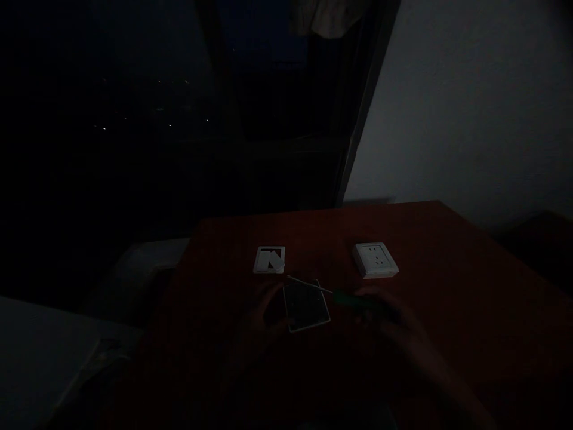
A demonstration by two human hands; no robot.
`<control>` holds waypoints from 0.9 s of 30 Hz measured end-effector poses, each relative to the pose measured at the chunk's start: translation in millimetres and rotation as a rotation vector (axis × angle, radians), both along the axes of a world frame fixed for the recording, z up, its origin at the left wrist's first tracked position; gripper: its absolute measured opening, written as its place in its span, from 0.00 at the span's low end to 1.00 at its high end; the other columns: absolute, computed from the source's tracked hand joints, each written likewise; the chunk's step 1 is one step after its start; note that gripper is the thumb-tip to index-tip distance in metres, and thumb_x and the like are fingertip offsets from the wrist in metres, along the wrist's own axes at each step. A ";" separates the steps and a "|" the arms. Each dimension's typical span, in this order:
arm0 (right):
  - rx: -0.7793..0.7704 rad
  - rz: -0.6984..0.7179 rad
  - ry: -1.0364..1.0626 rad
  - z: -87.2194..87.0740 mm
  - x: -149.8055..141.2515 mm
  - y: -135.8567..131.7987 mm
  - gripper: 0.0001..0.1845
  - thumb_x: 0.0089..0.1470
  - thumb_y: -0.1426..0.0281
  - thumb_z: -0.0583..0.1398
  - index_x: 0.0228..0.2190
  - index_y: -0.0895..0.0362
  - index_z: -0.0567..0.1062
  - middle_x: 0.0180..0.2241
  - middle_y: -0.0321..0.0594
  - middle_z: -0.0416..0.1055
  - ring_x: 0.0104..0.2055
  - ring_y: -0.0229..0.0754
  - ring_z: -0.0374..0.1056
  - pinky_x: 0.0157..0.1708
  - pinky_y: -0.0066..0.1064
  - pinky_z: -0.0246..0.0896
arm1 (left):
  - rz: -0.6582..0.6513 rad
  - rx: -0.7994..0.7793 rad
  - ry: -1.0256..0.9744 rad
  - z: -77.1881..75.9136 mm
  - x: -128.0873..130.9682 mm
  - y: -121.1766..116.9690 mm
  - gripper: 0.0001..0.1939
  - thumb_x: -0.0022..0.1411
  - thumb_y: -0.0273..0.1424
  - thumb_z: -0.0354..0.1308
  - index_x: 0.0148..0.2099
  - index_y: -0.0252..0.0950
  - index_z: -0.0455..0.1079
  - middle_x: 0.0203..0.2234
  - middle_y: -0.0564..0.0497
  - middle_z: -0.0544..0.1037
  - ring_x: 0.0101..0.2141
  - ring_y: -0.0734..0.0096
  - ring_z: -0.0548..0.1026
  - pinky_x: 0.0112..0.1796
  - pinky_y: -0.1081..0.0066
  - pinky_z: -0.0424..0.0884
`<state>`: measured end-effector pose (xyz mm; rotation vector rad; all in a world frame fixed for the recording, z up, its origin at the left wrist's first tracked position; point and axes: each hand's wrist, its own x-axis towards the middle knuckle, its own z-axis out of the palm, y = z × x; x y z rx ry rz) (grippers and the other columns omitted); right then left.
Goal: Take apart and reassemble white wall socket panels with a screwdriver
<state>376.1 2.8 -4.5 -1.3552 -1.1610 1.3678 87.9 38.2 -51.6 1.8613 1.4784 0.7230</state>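
My left hand (259, 319) curls round the left side of a square panel (307, 306) with a dark face and a thin white rim. Its thumb is at the lower left edge and its fingers are by the upper left corner. In my right hand (387, 313) is a screwdriver (347, 298) with a green handle. The metal shaft points left and passes over the panel's upper edge, its tip just beyond the upper left corner. Deep shadow hides much of both hands, and whether the shaft touches the panel cannot be told.
A white square frame (255, 263) with loose white pieces lies beyond the panel. Right of it sits a white wall socket (376, 261) on a thick box. The reddish-brown table (313, 230) meets a pale wall (470, 107) and a dark window (156, 101). Light is very dim.
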 end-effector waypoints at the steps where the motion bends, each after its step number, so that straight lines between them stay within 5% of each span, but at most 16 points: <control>1: 0.046 0.016 -0.086 10.6 0.4 5.3 0.17 0.49 0.63 0.63 0.42 0.53 0.73 0.32 0.37 0.75 0.34 0.44 0.71 0.37 0.34 0.63 | -0.027 -0.012 -0.013 -3.9 -0.2 0.2 0.35 0.53 0.37 0.65 0.61 0.42 0.60 0.60 0.46 0.61 0.59 0.54 0.61 0.57 0.56 0.62; 6: 0.302 0.069 -0.443 56.0 -7.7 29.8 0.12 0.54 0.61 0.60 0.39 0.52 0.70 0.29 0.36 0.74 0.30 0.42 0.71 0.31 0.31 0.65 | -0.102 -0.023 -0.012 -13.5 2.4 0.6 0.43 0.50 0.43 0.67 0.65 0.41 0.55 0.62 0.43 0.59 0.60 0.50 0.58 0.58 0.52 0.58; 10: 0.502 0.078 -0.666 74.5 -19.1 43.2 0.09 0.54 0.62 0.58 0.37 0.52 0.71 0.33 0.38 0.74 0.33 0.41 0.70 0.29 0.29 0.63 | -0.098 -0.047 0.009 -13.0 4.0 1.0 0.42 0.51 0.42 0.66 0.65 0.42 0.55 0.62 0.43 0.58 0.60 0.51 0.58 0.58 0.51 0.58; 18: 0.634 0.232 -0.769 78.3 -35.1 52.6 0.07 0.53 0.67 0.57 0.36 0.52 0.69 0.32 0.36 0.73 0.31 0.39 0.70 0.29 0.27 0.61 | -0.106 -0.058 0.010 -17.1 7.2 1.6 0.42 0.52 0.43 0.65 0.65 0.40 0.53 0.63 0.42 0.57 0.61 0.51 0.57 0.58 0.51 0.56; 27: 0.603 0.232 -0.797 77.6 -35.9 52.6 0.06 0.52 0.69 0.57 0.35 0.52 0.68 0.30 0.35 0.72 0.29 0.38 0.69 0.28 0.27 0.61 | -0.105 -0.042 -0.021 -14.9 8.9 0.7 0.41 0.52 0.42 0.65 0.65 0.42 0.54 0.62 0.42 0.59 0.60 0.51 0.58 0.57 0.52 0.58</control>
